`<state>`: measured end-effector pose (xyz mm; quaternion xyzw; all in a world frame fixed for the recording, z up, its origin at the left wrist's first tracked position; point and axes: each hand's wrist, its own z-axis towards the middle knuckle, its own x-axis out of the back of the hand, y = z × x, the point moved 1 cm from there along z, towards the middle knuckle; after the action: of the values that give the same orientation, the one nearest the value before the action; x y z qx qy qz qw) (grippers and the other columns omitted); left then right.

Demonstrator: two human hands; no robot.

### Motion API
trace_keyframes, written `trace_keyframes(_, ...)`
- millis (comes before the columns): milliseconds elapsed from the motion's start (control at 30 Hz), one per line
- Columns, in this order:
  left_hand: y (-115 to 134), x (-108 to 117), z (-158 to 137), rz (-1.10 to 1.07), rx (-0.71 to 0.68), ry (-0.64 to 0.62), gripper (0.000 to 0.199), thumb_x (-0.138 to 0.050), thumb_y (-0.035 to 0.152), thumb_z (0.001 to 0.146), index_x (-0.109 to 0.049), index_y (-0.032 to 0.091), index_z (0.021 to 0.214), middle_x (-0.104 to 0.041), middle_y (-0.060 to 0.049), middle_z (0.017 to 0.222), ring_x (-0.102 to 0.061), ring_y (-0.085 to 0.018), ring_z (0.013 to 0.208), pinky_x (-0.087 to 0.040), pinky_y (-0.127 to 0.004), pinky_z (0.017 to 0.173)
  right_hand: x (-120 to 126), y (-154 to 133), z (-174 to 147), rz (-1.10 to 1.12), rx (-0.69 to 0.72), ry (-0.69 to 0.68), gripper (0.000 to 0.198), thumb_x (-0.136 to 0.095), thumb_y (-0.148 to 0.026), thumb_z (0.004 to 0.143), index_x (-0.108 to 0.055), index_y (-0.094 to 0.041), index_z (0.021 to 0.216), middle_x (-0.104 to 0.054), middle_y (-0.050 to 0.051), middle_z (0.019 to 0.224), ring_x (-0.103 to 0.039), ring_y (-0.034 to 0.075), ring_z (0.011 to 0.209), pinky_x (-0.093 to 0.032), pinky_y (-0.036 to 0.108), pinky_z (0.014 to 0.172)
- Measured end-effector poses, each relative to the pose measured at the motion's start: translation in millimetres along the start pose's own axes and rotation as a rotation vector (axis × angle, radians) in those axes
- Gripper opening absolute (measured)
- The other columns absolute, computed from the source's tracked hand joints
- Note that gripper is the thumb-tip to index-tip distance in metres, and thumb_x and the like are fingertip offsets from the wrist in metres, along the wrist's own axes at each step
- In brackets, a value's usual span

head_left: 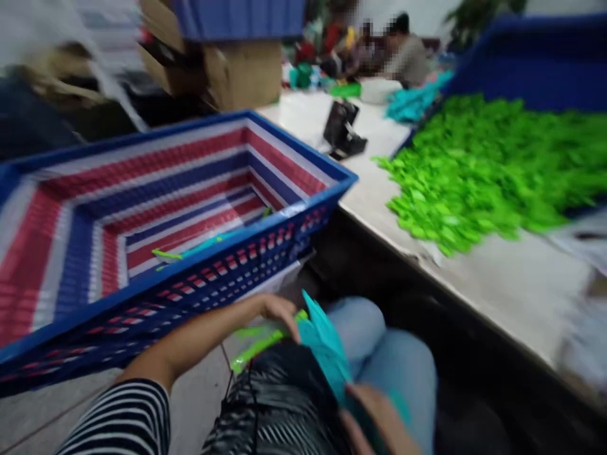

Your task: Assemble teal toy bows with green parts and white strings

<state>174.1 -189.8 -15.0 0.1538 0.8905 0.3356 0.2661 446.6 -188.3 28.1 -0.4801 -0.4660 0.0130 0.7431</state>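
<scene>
A flat turquoise piece (pixel 325 347) with a pointed upper end lies across my lap; its exact kind is too blurred to name. My left hand (pixel 281 314) is closed on its upper end, where lime-green strips (pixel 260 349) stick out to the left of the fingers. Around the lower end my right hand (pixel 374 411) is closed, smeared by motion. More turquoise shows beside the right hand, over my jeans.
At left stands a blue crate (pixel 303 205) lined with striped cloth, a few turquoise and green pieces inside. Bright green pieces (pixel 474 170) spill from a blue bin (pixel 545 63) onto the white table (pixel 502 278). A black stand (pixel 342 129), turquoise pieces (pixel 417 98) and people are farther back.
</scene>
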Motion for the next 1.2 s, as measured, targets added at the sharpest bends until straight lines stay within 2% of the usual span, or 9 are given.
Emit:
trace_keyframes(100,-30,18,10,-0.044,0.049,-0.09,0.048,-0.086,0.047,0.038,-0.06,0.015,0.062,-0.06,0.001,0.051,-0.054,-0.014,0.044,-0.046,-0.028,0.047,16,23,-10,-0.337,-0.067,-0.058,0.052,-0.057,-0.053,0.081,-0.06,-0.025,0.124,-0.064,0.014,0.115,-0.058,0.033,0.107,-0.049,0.053,0.09)
trace_keyframes(200,-36,31,21,-0.075,0.047,-0.124,0.057,-0.082,0.062,0.043,-0.06,0.016,0.069,-0.061,0.002,0.052,-0.055,-0.013,0.047,-0.046,-0.026,0.051,13,45,-18,-0.371,-0.08,-0.211,0.06,-0.056,-0.053,0.083,-0.048,-0.022,0.135,-0.063,0.013,0.115,-0.056,0.028,0.108,-0.052,0.046,0.087)
trace_keyframes(333,-35,31,22,-0.202,-0.01,0.035,0.071,-0.061,0.084,0.051,-0.061,0.016,0.074,-0.065,0.0,0.058,-0.059,-0.014,0.056,-0.047,-0.025,0.059,-2,44,-28,-0.493,0.006,-0.162,0.077,-0.064,-0.056,0.076,-0.042,-0.019,0.139,-0.05,0.018,0.131,-0.046,0.035,0.123,-0.048,0.051,0.093)
trace_keyframes(533,-30,31,24,-0.147,-0.046,0.042,0.06,-0.073,0.071,0.054,-0.062,0.015,0.075,-0.067,0.0,0.063,-0.054,-0.011,0.051,-0.043,-0.023,0.053,17,26,-39,-0.389,0.101,-0.336,0.027,-0.05,-0.028,0.09,-0.063,-0.022,0.113,-0.06,0.013,0.109,-0.06,0.023,0.102,-0.054,0.034,0.077)
trace_keyframes(633,-15,34,23,-0.02,-0.031,-0.054,0.055,-0.074,0.066,0.058,-0.059,0.014,0.072,-0.059,0.002,0.053,-0.044,-0.008,0.038,-0.034,-0.021,0.04,27,24,-17,-0.164,0.116,-0.446,0.027,-0.048,-0.04,0.092,-0.067,-0.024,0.104,-0.064,0.008,0.099,-0.062,0.02,0.091,-0.053,0.033,0.078)
trace_keyframes(700,-1,34,22,0.059,-0.037,-0.046,0.053,-0.075,0.063,0.059,-0.059,0.014,0.07,-0.057,0.002,0.051,-0.045,-0.008,0.038,-0.032,-0.021,0.039,21,26,14,-0.092,-0.007,-0.264,0.036,-0.046,-0.047,0.092,-0.065,-0.022,0.11,-0.064,0.01,0.108,-0.061,0.022,0.1,-0.05,0.037,0.086)
trace_keyframes(767,12,31,19,0.15,-0.031,-0.03,0.051,-0.077,0.06,0.059,-0.058,0.014,0.068,-0.056,0.003,0.05,-0.046,-0.008,0.039,-0.033,-0.02,0.039,2,27,52,-0.033,-0.175,-0.056,0.045,-0.047,-0.05,0.091,-0.057,-0.018,0.122,-0.061,0.013,0.116,-0.059,0.024,0.107,-0.049,0.038,0.089)
trace_keyframes(900,28,24,11,0.336,0.026,-0.026,0.044,-0.08,0.052,0.056,-0.056,0.014,0.059,-0.052,0.005,0.043,-0.043,-0.008,0.037,-0.034,-0.021,0.039,-48,17,109,0.022,-0.343,-0.114,0.039,-0.052,-0.047,0.089,-0.061,-0.016,0.111,-0.066,0.009,0.104,-0.061,0.02,0.095,-0.048,0.032,0.082)
trace_keyframes(1200,27,24,8,0.438,0.015,0.044,0.036,-0.077,0.045,0.06,-0.058,0.016,0.067,-0.053,0.006,0.043,-0.048,-0.01,0.038,-0.037,-0.022,0.042,-61,12,116,-0.211,-0.37,-0.178,0.034,-0.043,-0.045,0.095,-0.059,-0.016,0.104,-0.065,0.009,0.096,-0.06,0.02,0.089,-0.041,0.027,0.075)
